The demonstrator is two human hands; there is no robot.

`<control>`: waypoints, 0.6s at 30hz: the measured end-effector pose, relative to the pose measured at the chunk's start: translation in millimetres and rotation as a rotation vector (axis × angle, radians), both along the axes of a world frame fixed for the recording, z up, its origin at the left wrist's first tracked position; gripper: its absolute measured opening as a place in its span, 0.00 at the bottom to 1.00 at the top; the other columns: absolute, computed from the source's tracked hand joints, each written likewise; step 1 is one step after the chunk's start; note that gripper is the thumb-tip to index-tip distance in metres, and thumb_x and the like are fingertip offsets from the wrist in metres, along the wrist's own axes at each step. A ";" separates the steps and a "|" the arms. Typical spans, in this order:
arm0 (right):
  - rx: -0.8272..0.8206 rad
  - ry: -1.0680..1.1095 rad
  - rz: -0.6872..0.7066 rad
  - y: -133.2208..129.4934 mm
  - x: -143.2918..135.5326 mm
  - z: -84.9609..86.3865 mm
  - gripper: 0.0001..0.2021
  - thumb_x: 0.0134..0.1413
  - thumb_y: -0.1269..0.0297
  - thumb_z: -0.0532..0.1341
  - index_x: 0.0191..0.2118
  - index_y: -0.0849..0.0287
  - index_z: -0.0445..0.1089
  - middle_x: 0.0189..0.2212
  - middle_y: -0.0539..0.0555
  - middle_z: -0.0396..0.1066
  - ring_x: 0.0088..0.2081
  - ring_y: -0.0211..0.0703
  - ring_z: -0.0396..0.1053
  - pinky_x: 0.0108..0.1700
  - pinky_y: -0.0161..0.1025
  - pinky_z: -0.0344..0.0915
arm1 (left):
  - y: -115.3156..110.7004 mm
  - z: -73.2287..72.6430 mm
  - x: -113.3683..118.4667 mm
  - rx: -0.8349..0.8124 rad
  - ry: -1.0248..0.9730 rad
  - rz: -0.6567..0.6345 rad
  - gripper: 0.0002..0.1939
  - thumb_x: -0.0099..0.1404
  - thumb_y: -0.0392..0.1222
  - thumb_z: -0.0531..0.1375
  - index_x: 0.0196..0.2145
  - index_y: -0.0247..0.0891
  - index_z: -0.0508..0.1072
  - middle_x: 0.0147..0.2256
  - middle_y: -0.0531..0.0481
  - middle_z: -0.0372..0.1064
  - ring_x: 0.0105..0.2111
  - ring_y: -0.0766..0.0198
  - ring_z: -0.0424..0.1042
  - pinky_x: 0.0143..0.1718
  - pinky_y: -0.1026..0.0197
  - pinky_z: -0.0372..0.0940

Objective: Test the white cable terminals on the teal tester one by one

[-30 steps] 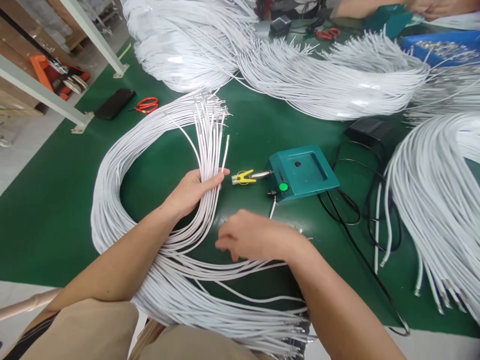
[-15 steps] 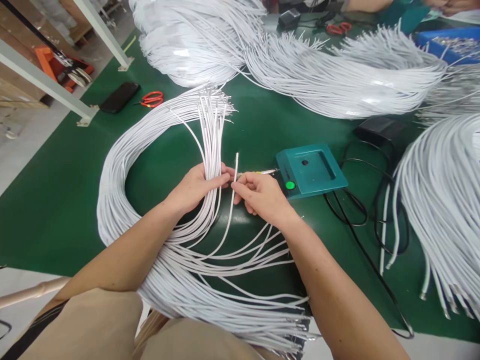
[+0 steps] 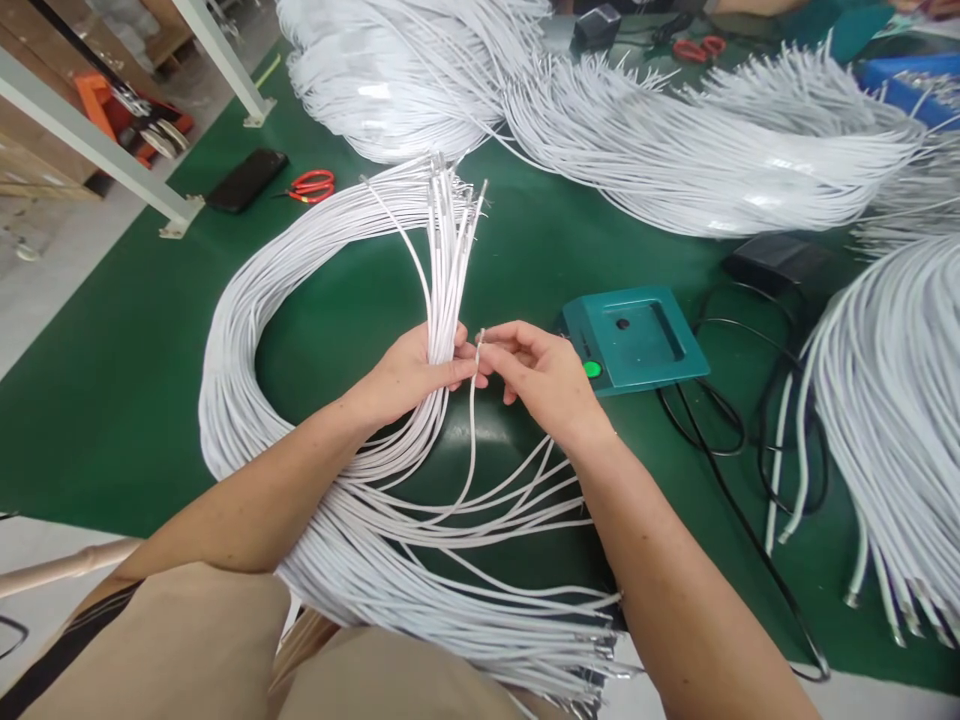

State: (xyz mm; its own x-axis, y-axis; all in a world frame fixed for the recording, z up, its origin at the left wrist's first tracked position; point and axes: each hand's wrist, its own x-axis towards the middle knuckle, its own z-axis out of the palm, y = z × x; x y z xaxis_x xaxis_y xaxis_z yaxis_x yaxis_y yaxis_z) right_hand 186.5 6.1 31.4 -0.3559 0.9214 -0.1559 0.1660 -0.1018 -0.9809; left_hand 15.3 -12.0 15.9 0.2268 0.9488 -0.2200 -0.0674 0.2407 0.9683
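My left hand (image 3: 409,375) is closed around an upright bunch of white cables (image 3: 444,290), their metal-tipped ends fanning out above the fist. A single white cable (image 3: 473,430) rises to the gap between my hands, its short metal-tipped end showing above the fingers. My right hand (image 3: 544,375) pinches that cable near its tip, with my left fingertips touching or very near it. Just right of my right hand sits a teal device (image 3: 637,340) with a lit green button. More white cables (image 3: 247,330) loop round on the left and toward my lap.
Large bundles of white cables (image 3: 705,150) lie across the back, and another bundle (image 3: 892,420) at the right. Red-handled scissors (image 3: 311,186) and a black phone (image 3: 247,180) rest at the back left. Black cords (image 3: 720,480) trail over the green table (image 3: 97,400).
My right hand has risen slightly and its fingers now close near the cable's tip. One cable leans right at the top of the bunch. The metal probe beside the device no longer shows.
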 end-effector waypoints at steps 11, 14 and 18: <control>-0.106 -0.015 -0.070 0.5 -0.6 -0.4 0.18 0.49 0.47 0.63 0.29 0.60 0.69 0.20 0.47 0.67 0.14 0.28 0.56 0.14 0.30 0.53 | -0.2 2.0 0.2 0.022 0.108 0.003 0.15 0.55 0.41 0.65 0.31 0.38 0.60 0.29 0.51 0.72 0.31 0.63 0.74 0.30 0.64 0.62; -0.137 0.039 -0.088 -1.4 -4.2 -1.8 0.16 0.41 0.53 0.69 0.29 0.61 0.70 0.21 0.47 0.70 0.16 0.28 0.57 0.15 0.29 0.55 | -0.8 0.9 1.3 0.036 0.160 0.015 0.15 0.55 0.40 0.65 0.31 0.38 0.60 0.28 0.53 0.71 0.31 0.63 0.74 0.32 0.63 0.64; -0.181 0.218 -0.121 -0.5 -6.0 -8.0 0.10 0.45 0.59 0.66 0.28 0.62 0.70 0.21 0.47 0.68 0.17 0.28 0.56 0.17 0.29 0.58 | -1.2 1.0 1.9 0.017 0.142 -0.004 0.14 0.55 0.40 0.65 0.32 0.37 0.62 0.31 0.50 0.72 0.32 0.62 0.75 0.32 0.62 0.65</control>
